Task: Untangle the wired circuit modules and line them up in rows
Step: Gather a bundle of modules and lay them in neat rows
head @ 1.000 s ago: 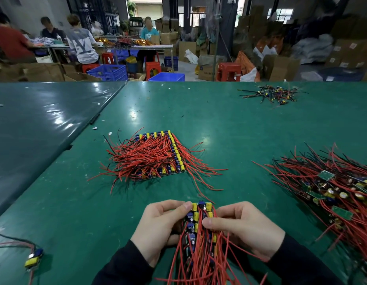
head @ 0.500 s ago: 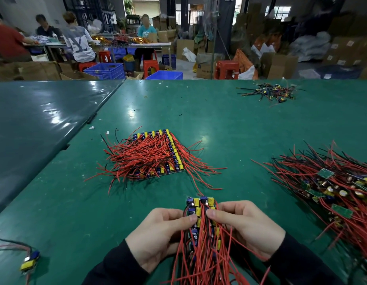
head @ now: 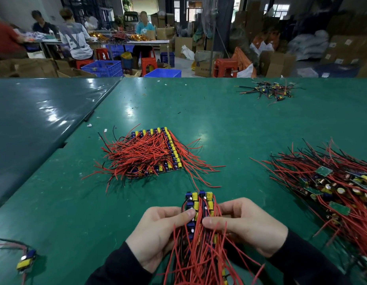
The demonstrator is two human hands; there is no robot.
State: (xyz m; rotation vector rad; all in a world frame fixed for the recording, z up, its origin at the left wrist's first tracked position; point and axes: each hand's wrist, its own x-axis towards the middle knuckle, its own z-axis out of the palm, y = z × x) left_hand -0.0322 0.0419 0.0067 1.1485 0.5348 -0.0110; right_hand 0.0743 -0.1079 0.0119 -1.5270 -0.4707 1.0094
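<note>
Both hands (head: 158, 233) (head: 246, 225) grip module bundle (head: 199, 204).

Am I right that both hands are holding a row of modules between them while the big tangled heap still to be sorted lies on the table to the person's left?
Not quite: the head view shows the tangled heap on the person's right. Both the left hand and right hand do hold the row of modules.

Factory assembly floor or warehouse workshop. Long green-covered work table (head: 230, 124) holds heaps of red-wired circuit modules (head: 145, 153). Behind it, workers (head: 75, 38) sit at another bench on red plastic stools (head: 224, 66), with blue crates (head: 102, 67) and stacked cardboard boxes (head: 343, 48) filling the back of the hall.
</note>
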